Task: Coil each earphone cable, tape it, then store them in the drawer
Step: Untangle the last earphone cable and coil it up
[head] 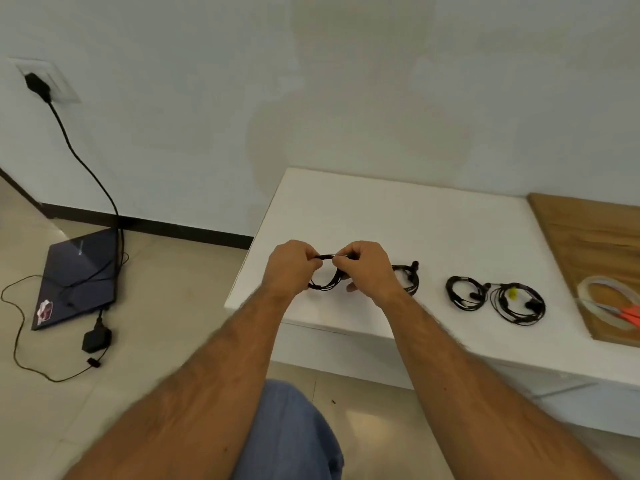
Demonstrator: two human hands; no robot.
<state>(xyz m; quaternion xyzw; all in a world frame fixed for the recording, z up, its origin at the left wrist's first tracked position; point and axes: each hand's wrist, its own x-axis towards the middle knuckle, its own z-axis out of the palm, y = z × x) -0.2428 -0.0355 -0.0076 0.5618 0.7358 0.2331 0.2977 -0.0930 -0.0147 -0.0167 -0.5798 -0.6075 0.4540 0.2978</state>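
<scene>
Both hands hold one black coiled earphone cable (325, 284) just above the white table (398, 220). My left hand (292, 266) pinches the top of the coil; my right hand (369, 268) pinches it right beside, fingers curled, with a small light piece between the fingertips. Another black coil (408, 280) lies partly hidden behind my right wrist. Two more coiled earphones lie to the right: one (465, 292) and one with a yellow bit on it (519, 303). A roll of clear tape (606, 306) sits on the wooden board (588, 237).
An orange-handled tool (632, 315) lies by the tape at the right edge. On the floor to the left are a closed dark laptop (78, 275), its charger brick (96, 339) and cable running up to a wall socket (45, 79). My blue-trousered knee (287, 427) is below the table.
</scene>
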